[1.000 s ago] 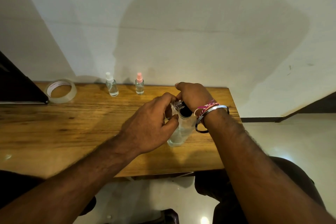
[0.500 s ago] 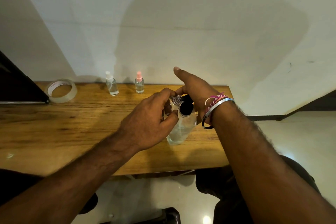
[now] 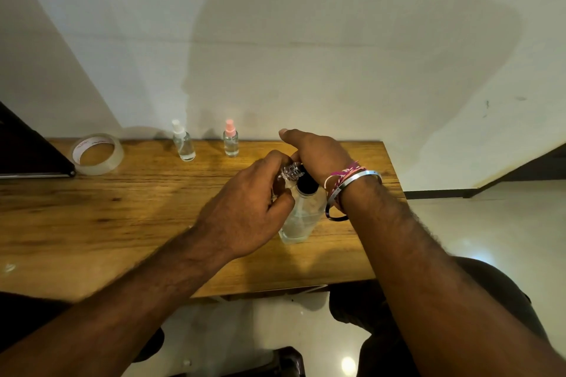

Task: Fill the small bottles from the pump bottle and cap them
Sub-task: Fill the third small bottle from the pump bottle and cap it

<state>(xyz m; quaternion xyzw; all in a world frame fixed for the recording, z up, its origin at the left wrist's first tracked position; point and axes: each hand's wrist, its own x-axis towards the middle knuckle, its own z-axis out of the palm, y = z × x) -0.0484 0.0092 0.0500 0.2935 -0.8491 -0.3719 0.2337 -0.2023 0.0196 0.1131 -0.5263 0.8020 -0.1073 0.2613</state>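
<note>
Small bottle [image 3: 286, 179] in left grip [image 3: 245, 211]

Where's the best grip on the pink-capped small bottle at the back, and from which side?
Pinch the pink-capped bottle round its clear body, below the cap. It stands upright near the wall, so come from the front; the white-capped bottle stands well apart, leaving both flanks free.

We see a table [image 3: 128, 223] of varnished wood grain, faintly glossy; the pump bottle [image 3: 301, 217] clear and smooth, its collar [image 3: 306, 184] black; a tape roll [image 3: 97, 154] of glossy clear film; a bangle [image 3: 352, 185] of shiny metal.
</note>
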